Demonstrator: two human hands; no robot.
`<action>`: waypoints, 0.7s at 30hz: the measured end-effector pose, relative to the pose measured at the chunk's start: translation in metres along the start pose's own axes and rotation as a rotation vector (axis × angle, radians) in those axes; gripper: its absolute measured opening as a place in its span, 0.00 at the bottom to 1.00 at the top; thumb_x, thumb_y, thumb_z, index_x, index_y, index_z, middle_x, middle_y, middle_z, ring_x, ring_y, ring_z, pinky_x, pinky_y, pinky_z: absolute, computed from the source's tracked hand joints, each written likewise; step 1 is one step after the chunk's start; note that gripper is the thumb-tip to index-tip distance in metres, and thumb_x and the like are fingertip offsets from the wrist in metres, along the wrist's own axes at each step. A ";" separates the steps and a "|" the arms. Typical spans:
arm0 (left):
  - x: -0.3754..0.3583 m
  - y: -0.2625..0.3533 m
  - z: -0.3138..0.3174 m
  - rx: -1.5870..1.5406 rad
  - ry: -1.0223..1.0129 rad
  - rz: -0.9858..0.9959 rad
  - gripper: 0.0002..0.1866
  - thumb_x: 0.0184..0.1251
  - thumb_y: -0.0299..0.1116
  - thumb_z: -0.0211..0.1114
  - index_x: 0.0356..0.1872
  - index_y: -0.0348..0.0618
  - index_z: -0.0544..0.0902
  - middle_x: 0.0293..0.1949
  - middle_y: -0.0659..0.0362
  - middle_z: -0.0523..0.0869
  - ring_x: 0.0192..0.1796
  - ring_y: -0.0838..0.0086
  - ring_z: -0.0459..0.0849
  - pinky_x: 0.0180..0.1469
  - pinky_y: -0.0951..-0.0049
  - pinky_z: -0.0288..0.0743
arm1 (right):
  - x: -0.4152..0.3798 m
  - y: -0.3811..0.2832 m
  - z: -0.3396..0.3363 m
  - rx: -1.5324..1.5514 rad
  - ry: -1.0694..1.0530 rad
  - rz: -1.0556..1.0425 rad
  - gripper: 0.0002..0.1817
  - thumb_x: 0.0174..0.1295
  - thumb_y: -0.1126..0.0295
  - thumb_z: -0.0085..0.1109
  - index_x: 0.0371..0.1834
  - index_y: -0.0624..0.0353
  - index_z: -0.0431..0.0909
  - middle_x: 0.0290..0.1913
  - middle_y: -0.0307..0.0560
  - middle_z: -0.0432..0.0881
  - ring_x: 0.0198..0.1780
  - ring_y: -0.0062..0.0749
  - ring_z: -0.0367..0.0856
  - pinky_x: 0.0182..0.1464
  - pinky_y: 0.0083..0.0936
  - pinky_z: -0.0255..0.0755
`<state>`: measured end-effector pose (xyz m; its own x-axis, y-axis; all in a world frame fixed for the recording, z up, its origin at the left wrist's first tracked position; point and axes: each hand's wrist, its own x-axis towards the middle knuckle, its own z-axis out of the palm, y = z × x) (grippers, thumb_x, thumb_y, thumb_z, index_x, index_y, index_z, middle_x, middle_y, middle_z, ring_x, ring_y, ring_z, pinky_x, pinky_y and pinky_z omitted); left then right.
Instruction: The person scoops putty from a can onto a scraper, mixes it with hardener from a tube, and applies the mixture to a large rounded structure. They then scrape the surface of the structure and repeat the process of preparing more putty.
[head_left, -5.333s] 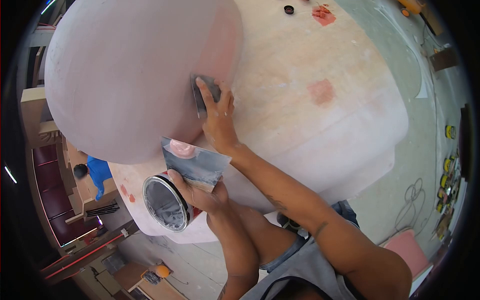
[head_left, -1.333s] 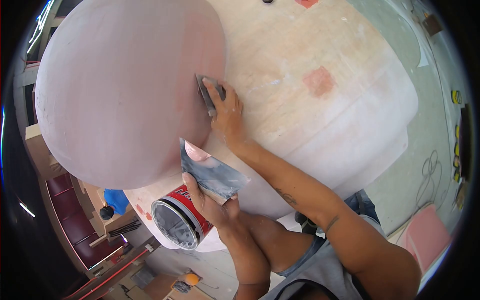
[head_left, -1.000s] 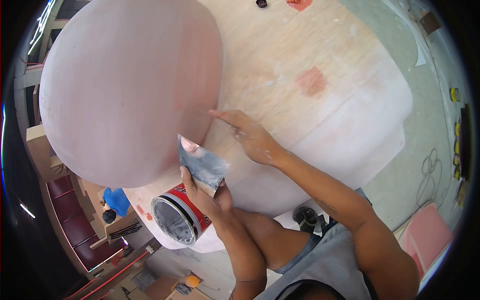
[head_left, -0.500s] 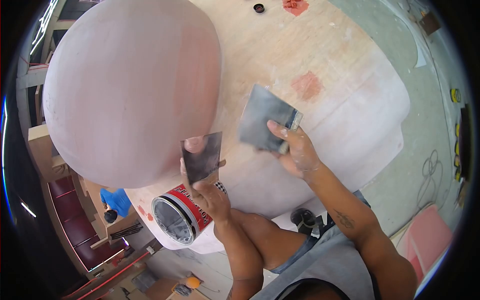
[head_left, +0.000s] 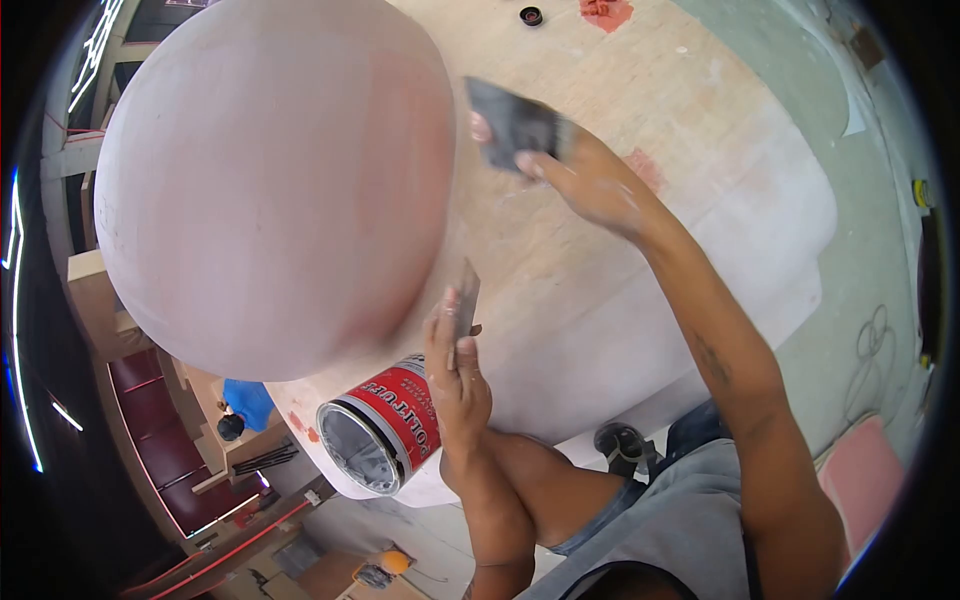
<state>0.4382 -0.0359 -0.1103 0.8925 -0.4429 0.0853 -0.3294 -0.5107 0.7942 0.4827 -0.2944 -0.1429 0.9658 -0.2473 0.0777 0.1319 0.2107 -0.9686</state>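
My left hand (head_left: 459, 385) is closed on a thin dark flat plate (head_left: 467, 300), seen almost edge-on. Gripped in my right hand (head_left: 595, 180) is a dark grey putty spreader (head_left: 515, 125), slightly blurred and held over the board near the dome's right side. A large pinkish-grey rounded dome (head_left: 280, 190) fills the upper left. Just left of my left hand lies a red-labelled POLITUFF can (head_left: 400, 405) on its side, its opening facing me with grey filler smeared inside.
The dome sits on a broad pale board (head_left: 720, 210) with red filler patches (head_left: 606, 12). A small black cap (head_left: 531, 16) lies at the far edge. A person in blue (head_left: 247, 403) is in the background at left. A pink sheet (head_left: 868, 480) stands at right.
My right hand has moved up and away with the spreader, towards the dome's side. My left hand has shifted slightly right and turned its plate edge-on.
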 end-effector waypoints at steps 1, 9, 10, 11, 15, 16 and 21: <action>0.002 0.000 0.001 -0.206 0.144 -0.102 0.22 0.81 0.35 0.52 0.70 0.38 0.71 0.68 0.48 0.72 0.64 0.58 0.77 0.57 0.61 0.80 | 0.025 0.020 0.001 -0.058 -0.057 -0.053 0.27 0.66 0.79 0.46 0.70 0.56 0.69 0.59 0.46 0.80 0.54 0.26 0.78 0.53 0.25 0.75; -0.003 -0.017 -0.009 -0.324 0.384 -0.130 0.33 0.81 0.51 0.46 0.73 0.31 0.63 0.67 0.48 0.72 0.55 0.63 0.82 0.51 0.64 0.83 | 0.144 0.078 0.035 -0.395 0.130 -0.080 0.33 0.65 0.85 0.41 0.73 0.46 0.68 0.66 0.45 0.78 0.69 0.37 0.73 0.68 0.27 0.67; -0.003 -0.017 -0.009 -0.322 0.382 -0.136 0.33 0.81 0.51 0.46 0.73 0.31 0.63 0.67 0.48 0.72 0.55 0.63 0.82 0.51 0.64 0.83 | 0.146 0.083 0.039 -0.394 0.129 -0.074 0.33 0.65 0.85 0.41 0.73 0.46 0.68 0.66 0.45 0.78 0.69 0.37 0.73 0.68 0.27 0.67; -0.003 -0.014 -0.009 -0.285 0.414 -0.123 0.32 0.82 0.51 0.45 0.72 0.32 0.63 0.52 0.52 0.77 0.43 0.69 0.81 0.47 0.64 0.84 | 0.146 0.088 0.042 -0.368 0.185 -0.114 0.35 0.62 0.87 0.39 0.72 0.45 0.69 0.67 0.46 0.77 0.69 0.39 0.73 0.68 0.29 0.68; 0.002 0.000 -0.004 -0.345 0.645 -0.137 0.31 0.83 0.50 0.44 0.71 0.34 0.61 0.36 0.55 0.81 0.30 0.72 0.81 0.41 0.61 0.86 | 0.141 0.116 0.064 -0.397 0.401 -0.299 0.35 0.62 0.80 0.43 0.71 0.30 0.69 0.61 0.56 0.76 0.56 0.54 0.80 0.60 0.38 0.74; -0.005 -0.008 -0.011 -0.356 0.590 -0.101 0.30 0.82 0.50 0.46 0.70 0.35 0.60 0.45 0.50 0.82 0.37 0.67 0.84 0.40 0.58 0.87 | 0.136 0.117 0.068 -0.400 0.399 -0.297 0.35 0.62 0.80 0.43 0.71 0.30 0.69 0.61 0.56 0.76 0.56 0.54 0.80 0.60 0.38 0.74; 0.001 0.013 -0.005 -0.452 0.685 -0.082 0.29 0.80 0.50 0.51 0.67 0.36 0.63 0.58 0.49 0.76 0.48 0.64 0.83 0.39 0.59 0.88 | 0.097 0.122 0.103 -0.488 0.505 -0.187 0.37 0.59 0.83 0.52 0.71 0.35 0.69 0.61 0.55 0.75 0.55 0.57 0.79 0.59 0.41 0.74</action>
<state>0.4364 -0.0389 -0.0971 0.9467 0.2052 0.2484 -0.2297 -0.1111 0.9669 0.6152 -0.1951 -0.2292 0.7006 -0.6690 0.2482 0.0563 -0.2949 -0.9539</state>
